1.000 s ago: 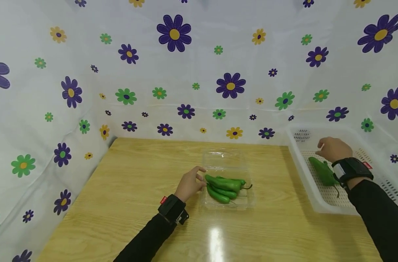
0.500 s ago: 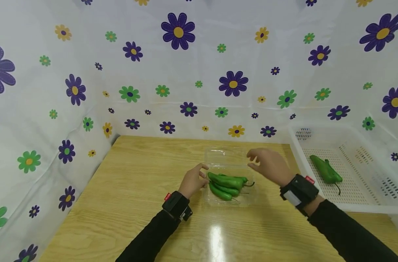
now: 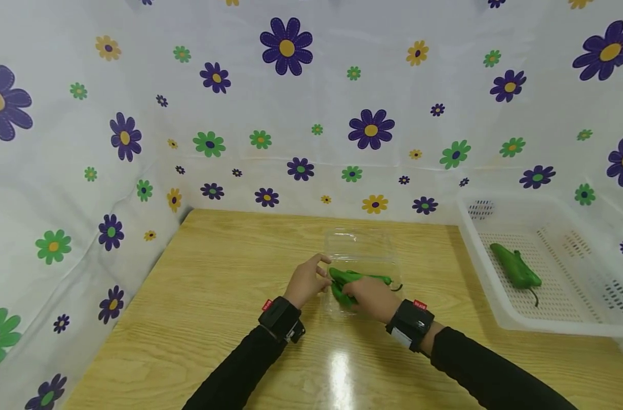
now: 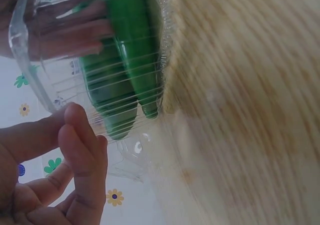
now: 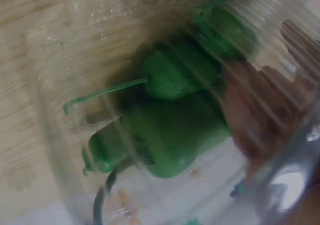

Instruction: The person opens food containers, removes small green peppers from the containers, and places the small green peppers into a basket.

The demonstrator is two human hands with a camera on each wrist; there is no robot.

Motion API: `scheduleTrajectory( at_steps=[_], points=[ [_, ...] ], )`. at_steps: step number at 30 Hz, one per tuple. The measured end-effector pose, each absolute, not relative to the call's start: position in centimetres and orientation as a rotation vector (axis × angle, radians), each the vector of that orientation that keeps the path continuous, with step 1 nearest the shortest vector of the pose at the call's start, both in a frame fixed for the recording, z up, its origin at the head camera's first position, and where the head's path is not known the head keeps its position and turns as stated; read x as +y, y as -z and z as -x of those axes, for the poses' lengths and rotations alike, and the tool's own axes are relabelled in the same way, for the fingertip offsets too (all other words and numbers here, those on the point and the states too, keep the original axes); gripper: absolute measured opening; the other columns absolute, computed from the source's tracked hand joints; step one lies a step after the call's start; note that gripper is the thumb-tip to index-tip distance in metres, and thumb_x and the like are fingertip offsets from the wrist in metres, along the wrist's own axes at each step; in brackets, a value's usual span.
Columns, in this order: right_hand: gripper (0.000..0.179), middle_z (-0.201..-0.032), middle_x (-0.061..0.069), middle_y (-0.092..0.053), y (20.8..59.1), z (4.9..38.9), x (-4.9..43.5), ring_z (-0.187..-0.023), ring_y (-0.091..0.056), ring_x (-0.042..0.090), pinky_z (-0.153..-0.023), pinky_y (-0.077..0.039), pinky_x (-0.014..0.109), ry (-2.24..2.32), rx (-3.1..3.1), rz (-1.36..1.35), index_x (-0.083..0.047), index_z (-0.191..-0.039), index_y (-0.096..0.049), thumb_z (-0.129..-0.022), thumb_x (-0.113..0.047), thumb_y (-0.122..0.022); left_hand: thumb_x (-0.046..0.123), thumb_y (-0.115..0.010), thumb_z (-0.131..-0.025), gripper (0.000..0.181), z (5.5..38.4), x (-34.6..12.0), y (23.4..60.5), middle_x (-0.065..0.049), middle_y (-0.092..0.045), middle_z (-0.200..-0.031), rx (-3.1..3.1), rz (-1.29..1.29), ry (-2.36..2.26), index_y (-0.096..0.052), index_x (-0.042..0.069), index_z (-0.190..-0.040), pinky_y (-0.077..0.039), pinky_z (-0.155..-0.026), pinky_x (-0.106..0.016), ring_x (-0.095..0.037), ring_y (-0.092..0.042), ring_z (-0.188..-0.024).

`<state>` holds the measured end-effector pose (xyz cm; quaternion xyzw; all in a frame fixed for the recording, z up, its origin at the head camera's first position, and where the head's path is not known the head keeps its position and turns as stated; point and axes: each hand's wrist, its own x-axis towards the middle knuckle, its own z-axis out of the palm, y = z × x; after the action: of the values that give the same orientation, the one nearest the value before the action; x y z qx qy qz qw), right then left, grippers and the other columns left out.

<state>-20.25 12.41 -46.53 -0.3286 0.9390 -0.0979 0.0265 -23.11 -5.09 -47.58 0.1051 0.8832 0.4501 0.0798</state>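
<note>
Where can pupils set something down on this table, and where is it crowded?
Bare table lies between the left hand and the left flowered backdrop, and between the clear container and the basket. The container is crowded: green peppers and the right hand share it.

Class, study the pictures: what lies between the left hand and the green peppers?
The clear ribbed wall of the plastic container separates the left hand from the green peppers. The left wrist view shows the peppers through it.
</note>
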Motion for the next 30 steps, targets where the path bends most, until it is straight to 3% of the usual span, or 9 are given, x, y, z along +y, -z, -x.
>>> scheduleTrajectory(
  at_steps=[6, 16, 20, 24, 30],
  points=[
    [0.018, -0.065, -0.004, -0.055, 46.96, 20.62, 11.87, -0.056, -0.041, 0.007, -0.052, -0.034, 0.022, 0.299, 2.916, 0.958, -0.009, -0.077, -0.065, -0.073, -0.017, -0.081, 0.001, -0.066, -0.085, 0.04, 23.09, -4.97, 47.65, -0.014, -0.062, -0.094, 2.654, -0.327, -1.333, -0.055, 0.008, -0.123, -0.047, -0.057, -0.026, -0.019, -0.062, -0.066],
    [0.018, -0.072, 0.001, -0.065, 47.46, 20.71, 11.69, -0.062, -0.058, 0.013, -0.059, -0.048, 0.027, 0.268, 2.949, 1.042, -0.009, -0.077, -0.068, -0.069, -0.016, -0.083, 0.001, -0.066, -0.085, 0.039, 23.25, -4.98, 47.69, -0.013, -0.061, -0.092, 2.652, -0.319, -1.35, -0.055, 0.007, -0.122, -0.047, -0.057, -0.025, -0.014, -0.06, -0.063],
    [0.017, -0.067, -0.001, -0.062, 47.37, 20.68, 11.68, -0.058, -0.049, 0.008, -0.057, -0.044, 0.024, 0.294, 2.938, 1.072, -0.009, -0.073, -0.066, -0.07, -0.014, -0.083, 0.001, -0.066, -0.084, 0.039, 23.4, -4.97, 47.71, -0.014, -0.061, -0.091, 2.648, -0.306, -1.36, -0.055, 0.007, -0.122, -0.048, -0.057, -0.025, -0.014, -0.06, -0.063],
    [0.02, -0.061, -0.006, -0.05, 47.43, 20.64, 11.72, -0.056, -0.039, 0.006, -0.054, -0.035, 0.022, 0.332, 2.914, 1.033, -0.009, -0.069, -0.062, -0.069, -0.011, -0.082, 0.002, -0.067, -0.084, 0.04, 23.47, -4.86, 47.8, -0.014, -0.061, -0.092, 2.647, -0.31, -1.349, -0.056, 0.006, -0.122, -0.048, -0.056, -0.024, -0.014, -0.061, -0.063],
    [0.024, -0.059, -0.008, -0.038, 47.45, 20.62, 11.69, -0.054, -0.034, 0.007, -0.052, -0.029, 0.022, 0.319, 2.913, 1.018, -0.009, -0.068, -0.059, -0.069, -0.01, -0.083, 0.002, -0.067, -0.084, 0.04, 23.4, -4.9, 47.66, -0.014, -0.061, -0.091, 2.638, -0.317, -1.356, -0.056, 0.006, -0.122, -0.047, -0.056, -0.025, -0.013, -0.06, -0.062]
  ],
)
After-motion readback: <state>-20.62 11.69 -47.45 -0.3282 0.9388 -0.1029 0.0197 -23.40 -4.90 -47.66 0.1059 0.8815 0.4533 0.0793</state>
